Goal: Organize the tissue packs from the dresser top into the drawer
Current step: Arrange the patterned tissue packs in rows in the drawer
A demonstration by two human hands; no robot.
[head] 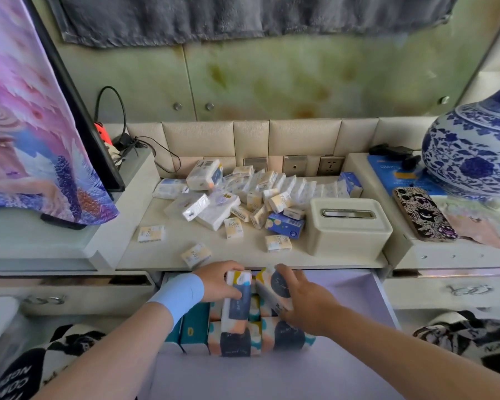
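Lavender lining shows inside the open drawer (358, 290), which is pulled out below the near edge of the tabletop (162, 252). Both hands are over its far left part. The left hand (217, 280) grips a white, navy and yellow tissue pack (238, 304) held on end. The right hand (306, 301) grips a second pack (273, 287), tilted just beside the first. Under them, patterned packs (234, 342) and teal packs (194, 324) fill the drawer's left side. Many small packs (251, 192) lie scattered across the tabletop, left of a cream tissue box (347, 229). A phone (423, 215) and a blue-and-white vase (474, 157) sit at the right.
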